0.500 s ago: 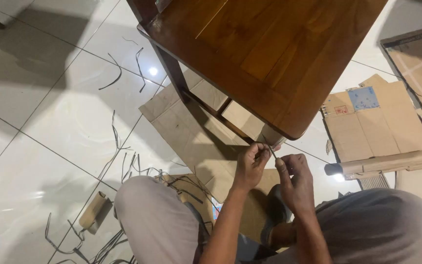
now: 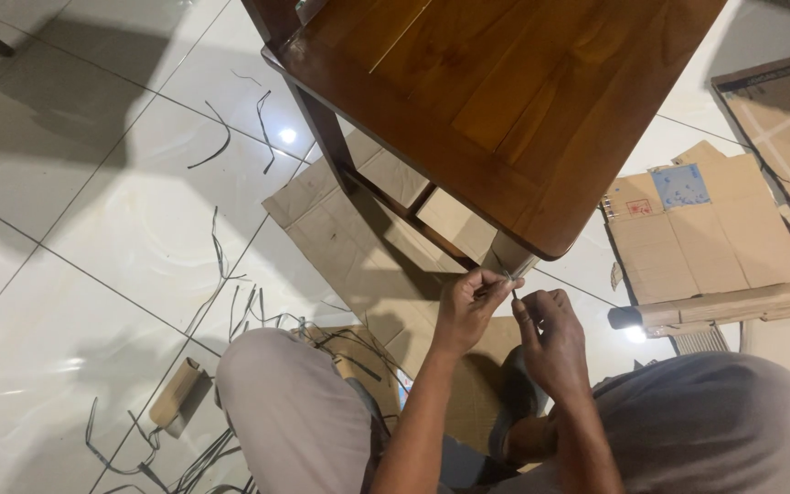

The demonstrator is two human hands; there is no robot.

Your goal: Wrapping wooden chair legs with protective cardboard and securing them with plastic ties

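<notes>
Left hand [image 2: 470, 306] and right hand [image 2: 550, 337] are both pinching a thin strip [image 2: 503, 279] at the chair [image 2: 505, 101] leg's wrapped foot; keeping it taut should help it peel cleanly

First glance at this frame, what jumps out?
The dark wooden table fills the top centre, its near corner just above the two hands. The left hand and right hand meet at that corner's wrapped leg, pinching a thin strip between them. Flattened cardboard sheets lie on the white tile floor, with cut strips scattered at left.
</notes>
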